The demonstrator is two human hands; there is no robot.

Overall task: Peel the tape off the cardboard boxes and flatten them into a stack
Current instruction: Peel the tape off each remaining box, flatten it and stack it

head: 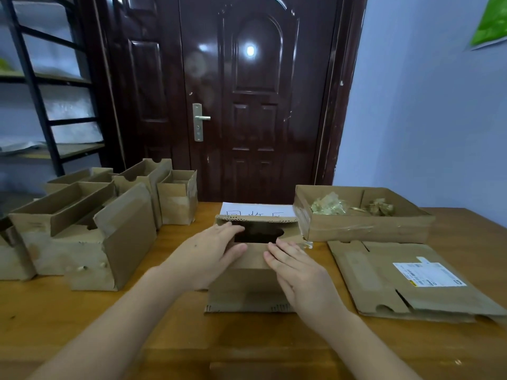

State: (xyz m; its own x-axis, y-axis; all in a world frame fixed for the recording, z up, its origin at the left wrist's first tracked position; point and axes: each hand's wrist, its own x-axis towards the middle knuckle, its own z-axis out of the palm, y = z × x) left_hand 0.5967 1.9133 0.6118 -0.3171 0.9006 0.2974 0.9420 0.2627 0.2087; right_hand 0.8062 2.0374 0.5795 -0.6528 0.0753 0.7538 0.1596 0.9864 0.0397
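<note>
Across the lower frame, the counter (82,319) is carrying everything. At left, a cluster of unflattened boxes (82,229) is waiting; at right, flattened cardboard (406,281) is being stacked, and behind it peeled tape (329,207) is being kept in a tray box (365,229). At centre, the current box (247,286) is being pressed down by the left hand (208,253) and right hand (301,275), each grip spread flat, fingers apart, clamped on nothing. Flattening is judged under way; firmer downward pressure, then transfer rightward, is being called for.
</note>
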